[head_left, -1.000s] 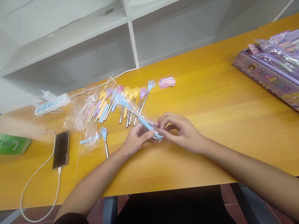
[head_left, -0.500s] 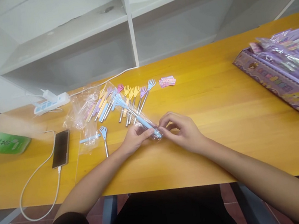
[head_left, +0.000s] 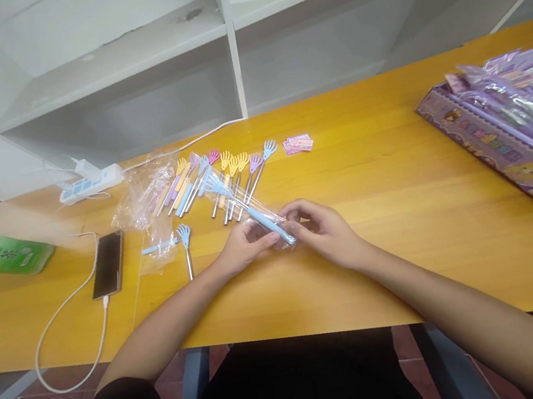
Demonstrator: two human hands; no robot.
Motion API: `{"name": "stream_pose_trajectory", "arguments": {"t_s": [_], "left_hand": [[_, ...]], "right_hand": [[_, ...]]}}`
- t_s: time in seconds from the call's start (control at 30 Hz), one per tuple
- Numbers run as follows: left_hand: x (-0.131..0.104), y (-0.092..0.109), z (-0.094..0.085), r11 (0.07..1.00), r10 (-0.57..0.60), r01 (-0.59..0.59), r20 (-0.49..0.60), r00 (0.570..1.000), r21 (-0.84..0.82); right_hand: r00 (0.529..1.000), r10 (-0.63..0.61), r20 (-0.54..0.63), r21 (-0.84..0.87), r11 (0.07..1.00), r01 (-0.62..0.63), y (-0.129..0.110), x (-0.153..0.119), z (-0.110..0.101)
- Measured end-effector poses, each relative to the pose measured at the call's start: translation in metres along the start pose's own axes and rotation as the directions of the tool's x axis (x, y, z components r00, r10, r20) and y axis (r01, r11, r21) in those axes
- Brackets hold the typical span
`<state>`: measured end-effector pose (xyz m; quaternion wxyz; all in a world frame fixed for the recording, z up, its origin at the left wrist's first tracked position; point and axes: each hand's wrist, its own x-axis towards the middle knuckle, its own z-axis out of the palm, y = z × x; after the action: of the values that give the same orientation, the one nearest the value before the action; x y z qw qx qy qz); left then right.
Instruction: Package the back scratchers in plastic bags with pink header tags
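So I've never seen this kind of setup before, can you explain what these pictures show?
There's no machine here. The camera sits on a person's head, looking forward and down at their bare hands. The left hand and right hand hold a blue claw-ended stick in a clear plastic sleeve. On the yellow table lie more claw-ended sticks, clear bags, pink cards, a phone, a power strip and a green bottle. A purple box of wrapped items sits at the picture's right.

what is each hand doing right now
Left hand: closed, holding the bagged blue scratcher.
Right hand: closed, fingers at the same scratcher's handle end.
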<state>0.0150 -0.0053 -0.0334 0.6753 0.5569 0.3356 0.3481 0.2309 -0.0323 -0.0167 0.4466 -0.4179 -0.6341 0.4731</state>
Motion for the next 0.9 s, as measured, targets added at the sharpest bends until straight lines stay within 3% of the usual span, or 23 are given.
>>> {"name": "stream_pose_trajectory", "arguments": {"t_s": [0.13,0.27,0.5,0.7,0.8,0.9], "left_hand": [[0.0008,0.0002,-0.0005,1.000,-0.017,0.017,-0.010,1.000,-0.007],[0.0012,0.0000,0.0027,0.998,-0.055,0.055,0.036,0.998,0.000],[0.0020,0.0026,0.0034,0.988,-0.150,0.149,0.023,0.988,0.039],[0.0023,-0.0009,0.0013,0.993,-0.110,0.108,0.026,0.994,0.053],[0.0010,-0.0023,0.0016,0.991,-0.102,0.094,0.084,0.991,0.098],[-0.0005,0.0036,0.0020,0.979,-0.154,0.117,0.231,0.961,0.166]], "right_hand": [[0.998,0.045,0.032,0.037,0.998,-0.046,0.0019,0.0021,-0.0005],[1.000,0.010,0.010,-0.069,0.998,-0.009,0.0046,0.0011,0.0015],[0.998,-0.027,0.052,-0.139,0.990,0.034,0.0048,-0.0025,0.0052],[0.999,0.004,0.045,-0.124,0.992,0.002,0.0029,-0.0014,0.0028],[0.997,0.044,0.071,-0.056,0.998,-0.040,0.0060,-0.0003,0.0020],[0.994,0.080,0.081,0.098,0.991,-0.088,0.0083,0.0027,0.0010]]}}
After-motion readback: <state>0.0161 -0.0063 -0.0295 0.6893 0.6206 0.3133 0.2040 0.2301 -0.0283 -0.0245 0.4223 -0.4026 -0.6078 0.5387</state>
